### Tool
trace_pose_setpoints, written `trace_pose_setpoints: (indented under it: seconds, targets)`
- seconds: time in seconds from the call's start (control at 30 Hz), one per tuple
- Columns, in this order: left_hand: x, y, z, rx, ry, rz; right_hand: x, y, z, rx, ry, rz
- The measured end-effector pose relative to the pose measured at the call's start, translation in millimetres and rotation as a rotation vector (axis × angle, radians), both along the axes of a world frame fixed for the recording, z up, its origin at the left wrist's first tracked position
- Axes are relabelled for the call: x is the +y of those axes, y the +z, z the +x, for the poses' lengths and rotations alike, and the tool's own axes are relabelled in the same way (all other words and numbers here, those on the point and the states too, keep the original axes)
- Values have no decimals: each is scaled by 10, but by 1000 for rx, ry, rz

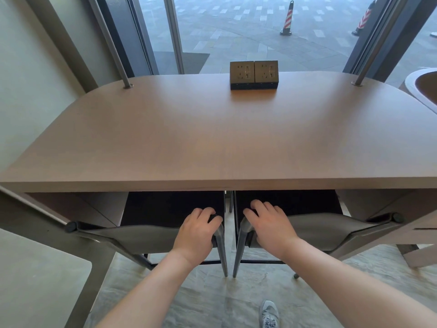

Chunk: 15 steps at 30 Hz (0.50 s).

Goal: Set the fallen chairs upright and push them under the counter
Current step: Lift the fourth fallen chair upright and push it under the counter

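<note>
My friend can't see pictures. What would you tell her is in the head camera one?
A person's left hand and right hand grip the backs of two upright grey chairs, the left chair and right chair, side by side with seats under a brown wooden counter. A black socket box sits on the counter by a window.

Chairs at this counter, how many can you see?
2. The left chair and the right chair stand upright side by side, seats tucked under the counter. No others show.
</note>
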<state>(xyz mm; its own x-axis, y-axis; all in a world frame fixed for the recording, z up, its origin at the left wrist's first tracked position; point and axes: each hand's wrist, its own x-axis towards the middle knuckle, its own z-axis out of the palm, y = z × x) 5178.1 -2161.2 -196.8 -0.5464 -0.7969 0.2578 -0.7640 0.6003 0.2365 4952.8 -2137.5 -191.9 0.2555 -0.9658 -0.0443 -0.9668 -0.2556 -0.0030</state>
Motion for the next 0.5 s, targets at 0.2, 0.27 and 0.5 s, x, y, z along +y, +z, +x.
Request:
trace_pose_setpoints:
  seconds: [0.2,0.27,0.5]
  targets:
    - [-2,-26,-9,-16,-4,-34,-17,-11,-5,-2,4,-18]
    - [-5,-21,-20,-15,-4,-41,-13,-4,8,0,0,-13]
    - [108,119,-128,142,53,82,-7,126,32,-73,29,1]
